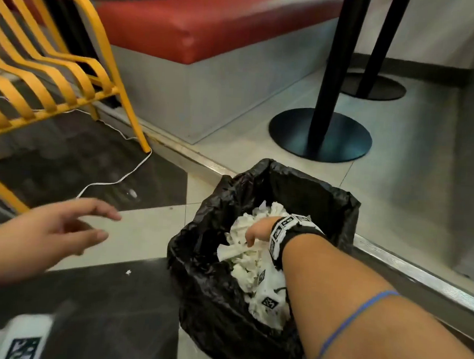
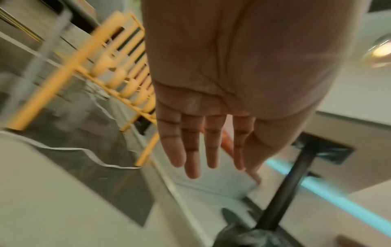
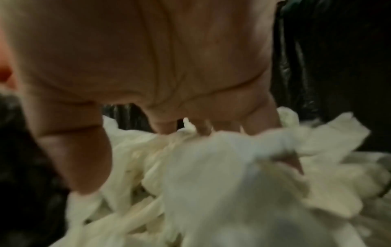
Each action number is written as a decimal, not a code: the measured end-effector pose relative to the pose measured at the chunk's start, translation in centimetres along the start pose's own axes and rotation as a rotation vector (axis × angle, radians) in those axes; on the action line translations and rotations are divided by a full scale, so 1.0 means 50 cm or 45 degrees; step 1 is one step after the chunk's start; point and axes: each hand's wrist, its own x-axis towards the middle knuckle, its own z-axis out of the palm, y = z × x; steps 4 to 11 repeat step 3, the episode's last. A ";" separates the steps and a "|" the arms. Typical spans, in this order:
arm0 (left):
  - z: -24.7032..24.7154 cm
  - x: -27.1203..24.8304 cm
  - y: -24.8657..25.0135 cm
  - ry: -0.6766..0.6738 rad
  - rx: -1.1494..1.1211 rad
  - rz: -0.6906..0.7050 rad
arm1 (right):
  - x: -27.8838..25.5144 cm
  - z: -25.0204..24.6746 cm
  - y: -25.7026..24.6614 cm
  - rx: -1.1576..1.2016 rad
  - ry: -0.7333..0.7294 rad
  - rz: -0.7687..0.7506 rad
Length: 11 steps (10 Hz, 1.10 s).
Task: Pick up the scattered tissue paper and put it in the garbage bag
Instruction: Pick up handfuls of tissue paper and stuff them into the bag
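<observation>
Most tissue paper (image 1: 249,259) sits in garbage bag (image 1: 218,302) w/ right hand (image 1: 258,231) down among it, fingers buried, grip can't be told. Left hand (image 1: 60,230) spread, empty, over floor. One tiny scrap (image 1: 128,272) left nearby: prob. weightless, soft, tears easily; pinch it whole.
</observation>
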 end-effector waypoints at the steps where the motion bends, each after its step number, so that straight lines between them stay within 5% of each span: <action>1: 0.033 -0.083 -0.176 -0.080 -0.026 -0.235 | 0.003 0.035 -0.013 -0.239 -0.064 -0.048; 3: 0.154 -0.183 -0.472 -0.266 0.060 -0.518 | -0.063 -0.064 -0.015 -0.472 0.030 -0.264; 11: 0.154 -0.183 -0.472 -0.266 0.060 -0.518 | -0.063 -0.064 -0.015 -0.472 0.030 -0.264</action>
